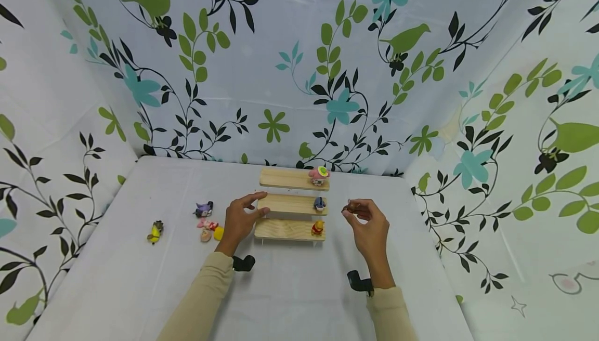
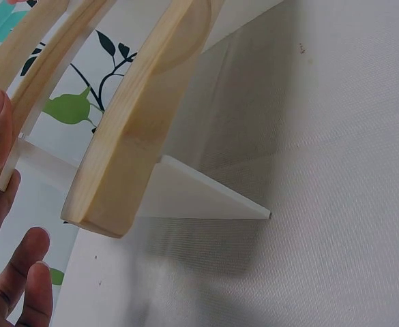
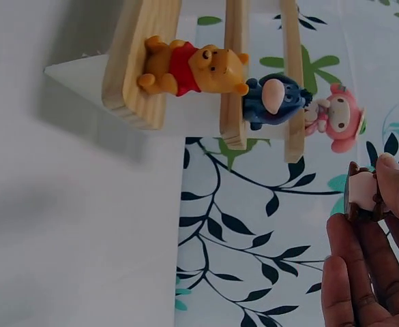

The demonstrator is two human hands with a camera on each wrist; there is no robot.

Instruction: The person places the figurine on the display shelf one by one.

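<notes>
A three-tier wooden display shelf (image 1: pixel 285 204) with pale side supports stands on the white-covered table. My left hand (image 1: pixel 237 222) pinches the left end of the middle tier between thumb and finger; in the left wrist view the other fingers (image 2: pixel 23 255) hang free. To the right of the shelf, my right hand (image 1: pixel 373 229) holds a small brown figurine (image 3: pixel 363 192) with a pale front between thumb and fingertips. At the tiers' right ends sit a yellow bear figurine in a red shirt (image 3: pixel 192 68) at the bottom, a blue donkey figurine (image 3: pixel 274 99) in the middle and a pink figurine (image 3: pixel 341 117) on top.
Left of the shelf lie several loose figurines: a purple and dark one (image 1: pixel 203 209), a pink and red one (image 1: pixel 207 224), a peach one (image 1: pixel 206 235) and a yellow one (image 1: pixel 218 233). Farther left is a yellow and black figurine (image 1: pixel 155 232). A leaf-patterned curtain (image 1: pixel 281 70) hangs behind.
</notes>
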